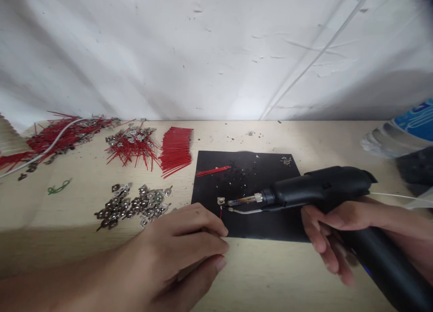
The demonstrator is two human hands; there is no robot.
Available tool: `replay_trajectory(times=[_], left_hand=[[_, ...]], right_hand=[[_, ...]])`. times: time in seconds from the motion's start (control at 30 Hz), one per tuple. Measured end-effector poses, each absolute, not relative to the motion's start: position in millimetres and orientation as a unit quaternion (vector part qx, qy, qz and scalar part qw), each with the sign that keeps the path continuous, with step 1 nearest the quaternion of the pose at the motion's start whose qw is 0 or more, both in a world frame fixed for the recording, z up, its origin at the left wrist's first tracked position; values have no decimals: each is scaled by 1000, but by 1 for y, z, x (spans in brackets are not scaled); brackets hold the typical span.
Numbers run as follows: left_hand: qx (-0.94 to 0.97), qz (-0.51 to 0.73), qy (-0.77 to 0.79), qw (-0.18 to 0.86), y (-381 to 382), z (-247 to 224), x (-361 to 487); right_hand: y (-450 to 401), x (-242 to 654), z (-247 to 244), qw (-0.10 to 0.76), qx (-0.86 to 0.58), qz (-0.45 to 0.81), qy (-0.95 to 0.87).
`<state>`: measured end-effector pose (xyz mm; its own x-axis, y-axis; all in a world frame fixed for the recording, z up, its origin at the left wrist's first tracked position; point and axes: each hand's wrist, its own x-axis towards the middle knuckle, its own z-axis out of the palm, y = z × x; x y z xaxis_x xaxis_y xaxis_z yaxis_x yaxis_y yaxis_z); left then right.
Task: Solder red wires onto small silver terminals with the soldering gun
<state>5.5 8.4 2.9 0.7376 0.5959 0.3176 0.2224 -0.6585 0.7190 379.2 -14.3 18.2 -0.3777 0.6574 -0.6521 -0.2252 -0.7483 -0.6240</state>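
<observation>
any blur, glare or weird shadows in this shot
Head view, right side: the right hand and the bottle look somewhat blurred; head view, top: soft shadows cross the wall; head view, left: the loose metal tabs glint.

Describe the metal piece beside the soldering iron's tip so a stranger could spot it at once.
Look at the black mat, where the soldering iron in the right hand points. Just left of the iron's tip is a small, squarish metal piece. Unlike the similar pieces heaped on the table, it sits alone, with a red wire at its lower end.
</observation>
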Motion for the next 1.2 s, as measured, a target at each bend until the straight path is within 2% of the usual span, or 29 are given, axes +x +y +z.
replay_trajectory(times=[0.4, 0.67, 0.87, 1.0, 1.2], left_hand=[[870, 278, 229, 335, 10, 5, 4], [882, 286, 219, 304, 20, 11, 33], [889, 284, 212, 291, 14, 10, 12], [893, 281, 207, 286, 4, 5, 0], [897, 298, 204, 256, -7, -5, 0]], right_hand=[[-17, 371, 15, 303, -516, 771, -217], [-17, 375, 9, 288, -521, 773, -222], [-14, 373, 9, 293, -556, 738, -246], [-16, 387, -5, 236, -523, 788, -224], [-17, 384, 3, 269, -570, 752, -192]])
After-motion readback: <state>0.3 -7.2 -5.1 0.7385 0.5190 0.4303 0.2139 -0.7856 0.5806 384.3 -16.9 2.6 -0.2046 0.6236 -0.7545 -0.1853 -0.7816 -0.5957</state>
